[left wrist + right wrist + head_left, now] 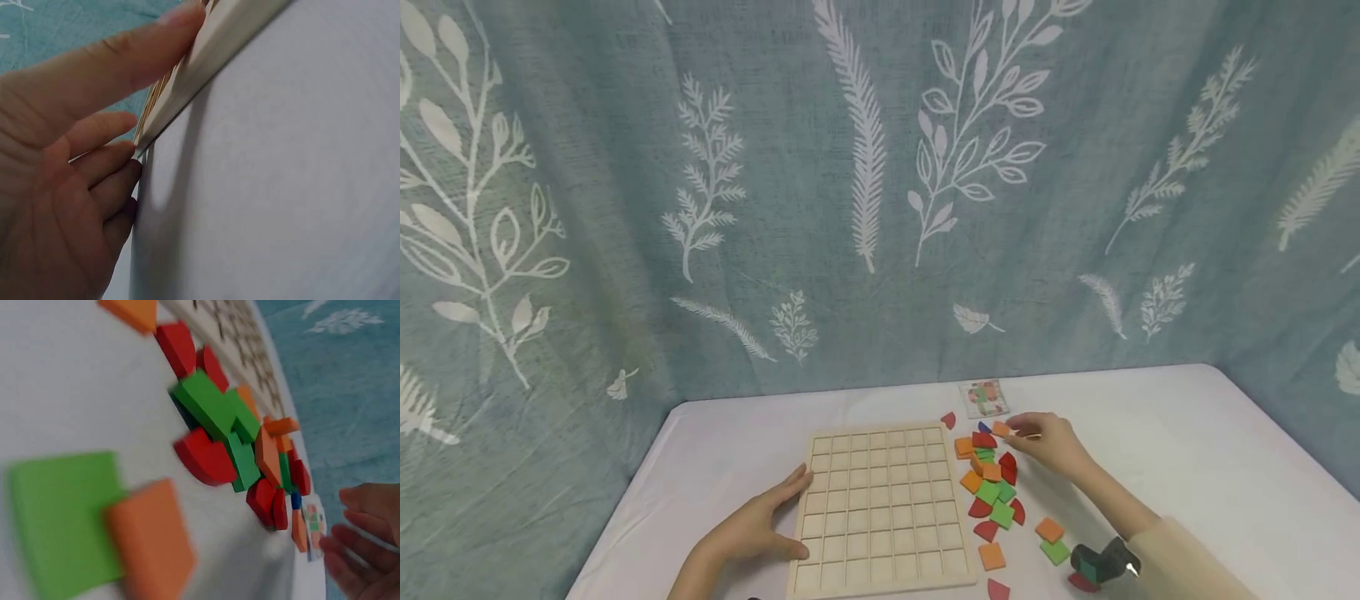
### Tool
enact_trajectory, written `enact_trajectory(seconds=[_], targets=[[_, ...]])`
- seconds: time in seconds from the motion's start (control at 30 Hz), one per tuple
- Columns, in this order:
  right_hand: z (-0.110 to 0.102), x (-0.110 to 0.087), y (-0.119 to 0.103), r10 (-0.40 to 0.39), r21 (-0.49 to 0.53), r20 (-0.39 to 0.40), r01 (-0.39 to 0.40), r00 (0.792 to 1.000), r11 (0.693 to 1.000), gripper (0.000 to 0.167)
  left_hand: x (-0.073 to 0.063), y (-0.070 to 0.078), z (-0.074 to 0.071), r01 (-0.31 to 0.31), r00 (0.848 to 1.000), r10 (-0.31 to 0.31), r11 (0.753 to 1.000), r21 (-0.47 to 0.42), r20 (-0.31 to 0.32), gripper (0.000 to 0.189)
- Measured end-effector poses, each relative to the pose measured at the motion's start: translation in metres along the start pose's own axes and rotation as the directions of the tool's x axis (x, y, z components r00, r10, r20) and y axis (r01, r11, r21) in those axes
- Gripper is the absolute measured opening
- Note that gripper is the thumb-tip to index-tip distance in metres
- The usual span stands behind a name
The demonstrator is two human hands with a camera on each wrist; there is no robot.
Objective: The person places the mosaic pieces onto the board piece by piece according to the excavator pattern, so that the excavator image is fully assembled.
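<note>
A pale wooden grid board [880,504] lies on the white table. My left hand [767,521] rests along its left edge, thumb and fingers spread; in the left wrist view the thumb [125,69] touches the board's side [181,90]. My right hand [1048,442] is at the far end of a loose pile of coloured pieces, fingertips right at an orange square tile [1002,429]. In the right wrist view the fingers [350,550] are loosely bent beside that orange tile [299,530], with a gap between thumb and fingers. A blue piece [984,427] lies just left of it.
Green squares [988,492], red quarter-round pieces [985,531] and orange squares [992,556] lie along the board's right side. A small printed card [985,398] is behind them. An orange tile [1049,530] and a green tile [1056,552] lie near the right forearm. A patterned curtain [865,208] hangs behind.
</note>
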State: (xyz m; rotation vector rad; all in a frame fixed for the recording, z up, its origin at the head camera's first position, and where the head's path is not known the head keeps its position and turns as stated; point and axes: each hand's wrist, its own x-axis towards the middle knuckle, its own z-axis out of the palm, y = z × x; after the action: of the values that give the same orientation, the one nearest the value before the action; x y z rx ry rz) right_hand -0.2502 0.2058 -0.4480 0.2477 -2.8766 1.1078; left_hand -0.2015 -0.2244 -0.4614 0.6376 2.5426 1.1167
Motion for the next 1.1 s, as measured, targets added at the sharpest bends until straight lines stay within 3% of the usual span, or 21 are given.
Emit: enact_trajectory(seconds=[0.2,0.43,0.67,0.77,0.87,1.1], targets=[[0.01,0.033,-0.009,-0.21,-0.082,0.061,0.214,0.976,0.973,0.018,-0.003,-0.001,-0.005,-0.009,0.999,0.009,1.0,-0.013,0.04,0.105],[0.016,0.053,-0.008,-0.221,-0.127,0.229,0.254,0.948,0.959,0.023,-0.002,-0.003,-0.006,-0.016,0.997,0.019,0.999,-0.049,0.071,0.107],[0.019,0.06,-0.005,-0.305,-0.193,0.257,0.358,0.917,0.914,0.02,-0.003,-0.002,-0.007,-0.014,0.998,0.016,0.999,-0.04,0.058,0.107],[0.02,0.06,-0.003,-0.304,-0.199,0.237,0.352,0.923,0.914,0.017,-0.002,-0.001,-0.007,-0.01,0.999,0.012,0.999,-0.037,0.05,0.107],[0.019,0.059,-0.002,-0.277,-0.179,0.192,0.311,0.942,0.934,0.015,0.0,-0.001,-0.008,-0.009,0.999,0.01,1.0,-0.022,0.043,0.107],[0.013,0.055,-0.001,-0.237,-0.02,0.068,0.239,0.969,0.971,0.018,0.005,-0.003,-0.009,-0.006,0.999,0.007,1.0,-0.015,0.041,0.107]])
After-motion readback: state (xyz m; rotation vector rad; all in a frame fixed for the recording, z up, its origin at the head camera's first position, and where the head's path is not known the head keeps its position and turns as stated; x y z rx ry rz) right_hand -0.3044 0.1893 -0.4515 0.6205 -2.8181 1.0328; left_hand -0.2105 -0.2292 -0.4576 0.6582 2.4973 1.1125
